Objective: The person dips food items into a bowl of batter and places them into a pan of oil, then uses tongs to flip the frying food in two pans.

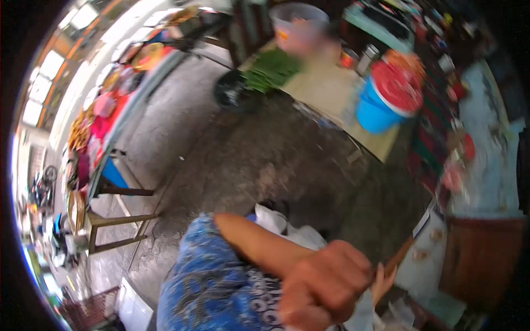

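Observation:
My left hand is close to the camera at bottom centre, its fingers curled into a fist; whatever it may hold is hidden. The forearm comes out of a blue patterned sleeve. Just right of the fist, partly covered by it, my right hand shows a few fingers apart, blurred. Pale crumpled plastic lies below and beside that hand. White cloth or plastic shows behind the left forearm.
A low wooden table bears green leaves, a translucent tub and a blue bucket with a red top. Goods fill a long stand at left, near a wooden bench. A brown cabinet stands at right.

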The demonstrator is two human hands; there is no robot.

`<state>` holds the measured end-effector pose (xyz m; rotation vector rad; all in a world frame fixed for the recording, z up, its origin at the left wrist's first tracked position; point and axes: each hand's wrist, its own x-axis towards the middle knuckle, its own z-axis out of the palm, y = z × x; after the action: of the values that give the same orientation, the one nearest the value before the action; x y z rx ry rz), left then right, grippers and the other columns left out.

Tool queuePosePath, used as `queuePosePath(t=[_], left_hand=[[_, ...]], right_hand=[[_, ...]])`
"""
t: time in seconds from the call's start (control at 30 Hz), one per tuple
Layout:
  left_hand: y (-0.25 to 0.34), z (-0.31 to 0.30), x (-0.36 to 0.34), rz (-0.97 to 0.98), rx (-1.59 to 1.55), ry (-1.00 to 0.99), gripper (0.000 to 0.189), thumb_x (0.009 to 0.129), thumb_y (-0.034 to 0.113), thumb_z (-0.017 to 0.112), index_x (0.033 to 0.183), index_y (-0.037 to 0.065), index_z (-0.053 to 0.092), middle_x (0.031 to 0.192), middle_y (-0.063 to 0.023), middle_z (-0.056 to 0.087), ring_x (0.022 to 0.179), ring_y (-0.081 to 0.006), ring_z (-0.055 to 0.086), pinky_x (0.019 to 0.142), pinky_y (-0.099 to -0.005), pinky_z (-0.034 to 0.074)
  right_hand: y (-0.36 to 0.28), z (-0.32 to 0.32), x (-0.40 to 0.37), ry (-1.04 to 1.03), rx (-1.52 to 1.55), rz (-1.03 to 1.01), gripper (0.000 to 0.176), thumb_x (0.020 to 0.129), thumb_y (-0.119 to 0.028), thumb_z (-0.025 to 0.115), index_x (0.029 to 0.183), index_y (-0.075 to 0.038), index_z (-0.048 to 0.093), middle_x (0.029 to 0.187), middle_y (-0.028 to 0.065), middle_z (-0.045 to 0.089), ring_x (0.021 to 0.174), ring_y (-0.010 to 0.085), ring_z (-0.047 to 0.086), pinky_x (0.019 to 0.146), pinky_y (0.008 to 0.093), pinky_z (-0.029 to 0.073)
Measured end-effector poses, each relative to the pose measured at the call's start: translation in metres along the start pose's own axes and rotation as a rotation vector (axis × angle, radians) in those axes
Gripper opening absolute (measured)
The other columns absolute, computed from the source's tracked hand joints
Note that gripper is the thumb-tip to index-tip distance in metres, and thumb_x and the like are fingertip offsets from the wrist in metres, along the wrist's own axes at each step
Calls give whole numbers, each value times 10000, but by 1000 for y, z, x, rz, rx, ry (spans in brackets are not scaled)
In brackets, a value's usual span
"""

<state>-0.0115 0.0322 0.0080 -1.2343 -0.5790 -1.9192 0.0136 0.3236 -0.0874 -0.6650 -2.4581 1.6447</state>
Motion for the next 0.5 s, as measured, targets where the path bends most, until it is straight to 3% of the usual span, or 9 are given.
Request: queuePosePath(t=[0.03,0.07,0.17,0.23,0.4,0.43,0.47,0.5], left_hand=[[-1,7,-4,-86,19,-15,280,895,388,463,791,133,413,673,-6,497,480,-134,443,446,-287,358],[-11,17,-8,-145,42,-21,242,900,350,450,785,141,411,674,-1,491,478,-123,429,448,-271,360],[-57,44,-8,-164,113,-55,165,917,237,411,769,164,403,676,11,472,474,-91,385,456,-222,366],[-97,60,-22,-120,132,-40,163,914,223,414,762,164,397,676,12,470,473,-88,378,459,-223,364],[-192,84,-46,-35,186,34,139,917,190,395,780,163,389,680,18,472,476,-85,372,483,-234,370],[-198,76,-43,-215,132,-54,151,930,212,388,790,156,384,685,21,473,479,-91,378,476,-241,357],[-216,73,-44,-223,146,-63,151,930,212,388,790,156,384,685,21,473,479,-91,378,476,-241,357],[-236,69,-45,-232,120,-76,168,932,237,396,789,151,381,687,21,473,481,-97,384,471,-248,350]], right_hand=[[17,18,-1,29,32,166,566,837,-104,583,1321,-15,304,729,35,501,546,108,471,493,255,410],[28,20,3,-96,71,163,563,836,-106,592,1314,-14,308,735,33,492,565,100,479,511,250,415],[37,-22,51,-161,48,125,520,830,-103,604,1276,-24,347,753,31,497,589,93,496,517,263,440],[46,-44,79,-274,-20,112,476,821,-68,602,1240,-32,380,810,36,512,628,97,514,517,273,459],[65,-61,144,-237,-13,63,500,805,-37,608,1246,-32,372,842,50,530,645,109,524,513,263,457],[70,-64,157,-242,29,122,501,805,-36,608,1245,-23,368,843,56,529,644,114,525,516,265,457],[74,-67,173,-248,67,182,502,806,-34,607,1245,-14,364,844,61,528,643,120,526,519,266,457],[78,-69,191,-291,35,112,514,808,-39,607,1252,3,353,867,72,529,661,127,531,522,261,460]])
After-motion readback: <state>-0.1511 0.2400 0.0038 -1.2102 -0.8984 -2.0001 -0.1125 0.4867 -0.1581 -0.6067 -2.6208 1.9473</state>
